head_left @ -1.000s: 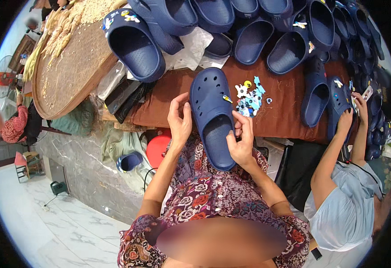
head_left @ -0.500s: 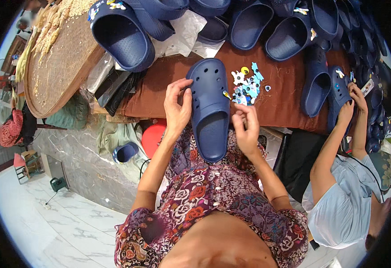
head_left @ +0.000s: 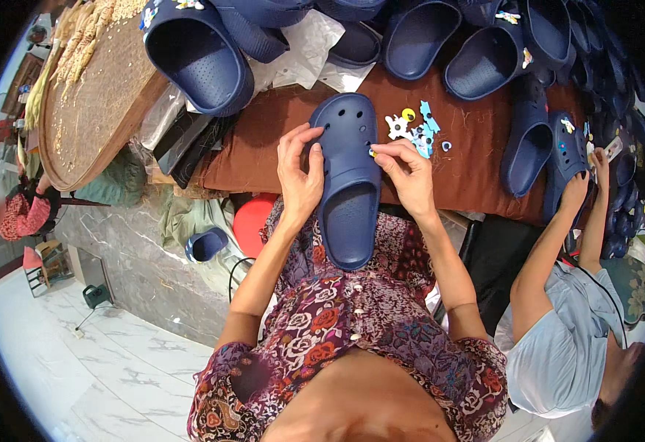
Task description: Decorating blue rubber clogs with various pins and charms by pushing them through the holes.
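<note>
A dark blue clog [head_left: 348,158] lies sole down, its toe on the brown cloth and its heel toward my lap. My left hand [head_left: 300,169] grips its left edge beside the strap, fingertips by the upper holes. At the opposite edge, my right hand [head_left: 409,173] pinches a small charm [head_left: 372,152] with some yellow on it, at a side hole. The fingertips cover most of that charm. Just beyond my right hand is a small pile of charms [head_left: 425,131] in blue, white and yellow, partly hidden by the hand.
Many blue clogs [head_left: 420,44] crowd the far side of the brown cloth [head_left: 477,155]. A woven tray [head_left: 98,110] of grain stands at the left. On my right, a co-worker's hands [head_left: 580,184] hold another clog [head_left: 564,151]. A red stool [head_left: 255,227] is below the cloth.
My right hand has moved up and left from beside the clog. Its thumb and fingers now close on the small charm at the clog's right edge. My left hand keeps its place.
</note>
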A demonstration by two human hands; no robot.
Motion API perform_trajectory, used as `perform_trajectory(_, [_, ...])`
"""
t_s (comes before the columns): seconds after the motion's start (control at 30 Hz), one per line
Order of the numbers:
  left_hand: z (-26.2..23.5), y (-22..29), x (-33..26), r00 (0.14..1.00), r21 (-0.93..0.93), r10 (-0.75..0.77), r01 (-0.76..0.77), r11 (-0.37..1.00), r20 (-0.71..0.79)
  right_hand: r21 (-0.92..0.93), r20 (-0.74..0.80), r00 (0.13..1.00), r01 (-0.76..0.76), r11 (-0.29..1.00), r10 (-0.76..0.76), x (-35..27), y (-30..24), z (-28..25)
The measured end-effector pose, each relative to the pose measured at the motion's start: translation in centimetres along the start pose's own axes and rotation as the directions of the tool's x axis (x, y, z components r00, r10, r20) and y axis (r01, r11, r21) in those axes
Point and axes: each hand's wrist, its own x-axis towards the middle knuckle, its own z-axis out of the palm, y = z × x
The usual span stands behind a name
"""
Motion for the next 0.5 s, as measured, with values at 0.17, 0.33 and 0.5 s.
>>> perform_trajectory(0.17, [0.2,-0.3,0.6,0.999,-0.039,-0.038,0.038,0.999,0.003,-0.068,0.073,0.996,0.061,0.996,-0.056,0.8,0.2,-0.3])
perform_trajectory(0.33, [0.3,-0.4,0.4,1.0,-0.055,-0.026,0.025,0.998,-0.001,-0.066,0.118,0.993,0.022,0.998,-0.014,0.8,-0.1,-0.9])
perform_trajectory(0.5, [0.0,-0.2,0.3,1.0,-0.055,-0.02,0.02,0.998,0.0,-0.236,0.037,0.999,-0.006,0.972,0.015,1.6,-0.8,-2.5])
